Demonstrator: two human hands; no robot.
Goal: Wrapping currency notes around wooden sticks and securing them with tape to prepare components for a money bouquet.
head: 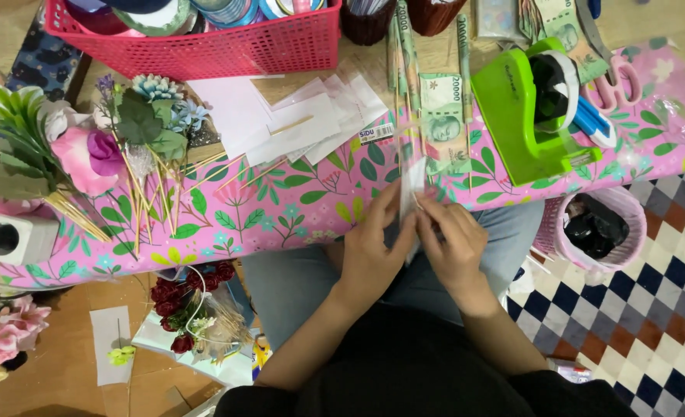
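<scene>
My left hand [373,251] and my right hand [457,249] meet over my lap, both pinching a small clear plastic sleeve [412,185] that stands upright between the fingertips. Just beyond them lies a low table under pink floral wrapping paper [280,208]. On it, straight ahead of my hands, lie green banknotes fixed to thin wooden sticks [443,123]. A pile of white paper slips [311,123] lies to the left of the notes.
A green tape dispenser [528,116] and pink-handled scissors [617,81] sit at the right. Artificial flowers on sticks [87,147] lie at the left, a red plastic basket [219,35] behind. A pink waste bin [593,228] stands on the checkered floor; dark red roses [184,305] lie lower left.
</scene>
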